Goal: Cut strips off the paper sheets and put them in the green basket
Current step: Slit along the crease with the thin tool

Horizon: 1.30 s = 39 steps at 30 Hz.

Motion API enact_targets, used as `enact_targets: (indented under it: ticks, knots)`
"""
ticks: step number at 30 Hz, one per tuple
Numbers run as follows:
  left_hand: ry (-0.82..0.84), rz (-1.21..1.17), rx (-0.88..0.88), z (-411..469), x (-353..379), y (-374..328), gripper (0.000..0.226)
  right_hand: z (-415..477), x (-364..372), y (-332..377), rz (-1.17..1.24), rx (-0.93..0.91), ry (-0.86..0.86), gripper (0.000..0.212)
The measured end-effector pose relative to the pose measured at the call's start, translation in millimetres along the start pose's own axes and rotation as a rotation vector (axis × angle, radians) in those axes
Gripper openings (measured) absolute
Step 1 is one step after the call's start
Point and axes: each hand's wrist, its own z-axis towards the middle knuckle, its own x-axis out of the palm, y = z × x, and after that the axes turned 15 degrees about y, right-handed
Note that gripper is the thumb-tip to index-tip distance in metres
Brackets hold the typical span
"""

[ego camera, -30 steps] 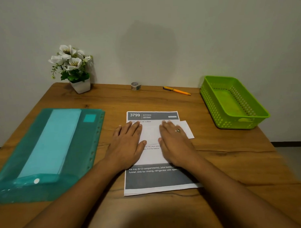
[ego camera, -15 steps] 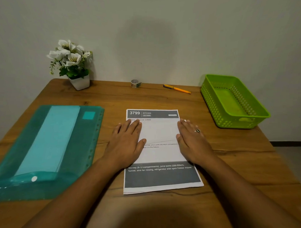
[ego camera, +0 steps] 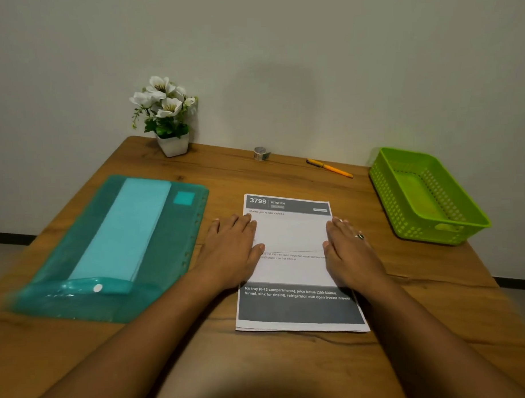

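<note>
Both hands, left hand [ego camera: 232, 253] and right hand [ego camera: 348, 249], lay flat with fingers straight on the paper sheets [ego camera: 292, 236], seemingly pinning them to the desk [ego camera: 291, 364].

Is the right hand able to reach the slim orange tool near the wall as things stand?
Probably yes: only bare wooden table lies between the right hand and the slim orange tool.

The right hand [ego camera: 351, 255] wears a small dark-centred ring [ego camera: 360, 236].

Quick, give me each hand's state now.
Left hand: open, flat on the paper sheets.
Right hand: open, flat on the sheets' right edge, holding nothing.
</note>
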Motion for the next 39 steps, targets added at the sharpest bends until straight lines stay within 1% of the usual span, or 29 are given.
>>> enact_targets:
  ticks: [2,4,6,8,11,13,16,19,21,26,31,32,35,36,38,39]
  knots:
    - [-0.07,-0.075,0.018,-12.1,-9.6,8.8,0.062,-3.4,-5.5,16.9,-0.016,-0.047,-0.034,0.062]
    - [-0.132,-0.141,0.006,-27.3,-21.7,21.3,0.053,-5.6,-9.7,42.1,-0.015,-0.135,-0.041,0.059]
    - [-0.172,-0.179,-0.045,-45.8,-35.5,37.5,0.041,-6.5,-11.5,74.1,-0.01,-0.245,-0.014,0.053]
    - [-0.178,-0.237,-0.136,-65.9,-48.1,61.7,0.035,-6.9,-11.0,110.4,-0.026,-0.364,-0.006,0.048]
    - [-0.083,-0.233,-0.258,-97.6,-56.8,109.0,0.034,-8.6,-7.6,166.5,-0.026,-0.546,0.049,0.034]
    - [0.003,-0.217,-0.317,-118.6,-54.9,142.2,0.033,-8.6,-2.4,200.7,-0.02,-0.656,0.102,0.031]
    - [0.072,-0.304,-0.323,-146.5,-46.6,179.8,0.033,-6.9,4.5,242.3,-0.027,-0.754,0.177,0.028]
    - [0.084,-0.469,-0.28,-166.7,-36.9,196.4,0.026,-2.5,7.3,270.4,-0.048,-0.781,0.234,0.028]
    - [0.076,-0.522,-0.272,-172.8,-31.3,198.3,0.024,1.9,10.0,281.4,-0.069,-0.785,0.25,0.029]
    - [0.051,-0.586,-0.242,-176.5,-32.1,195.8,0.026,8.6,14.0,288.3,-0.075,-0.758,0.226,0.029]
    - [0.106,-0.549,-0.205,-178.8,-34.7,200.0,0.023,7.6,18.2,287.8,-0.06,-0.764,0.199,0.027]
    - [0.118,-0.567,-0.196,-180.5,-34.5,202.5,0.025,7.3,19.4,288.1,-0.06,-0.765,0.191,0.027]
    - [0.141,-0.636,-0.148,-186.7,-36.4,206.6,0.043,7.6,22.9,288.9,-0.064,-0.767,0.174,0.026]
    - [0.149,-0.668,-0.129,-187.9,-36.7,206.8,0.042,7.8,24.0,288.8,-0.066,-0.769,0.17,0.026]
    - [0.161,-0.734,-0.113,-190.6,-38.0,203.2,0.027,8.7,25.1,288.2,-0.067,-0.776,0.167,0.025]
    - [0.176,-0.741,-0.099,-192.3,-38.9,201.3,0.026,9.1,25.5,288.0,-0.07,-0.779,0.168,0.026]
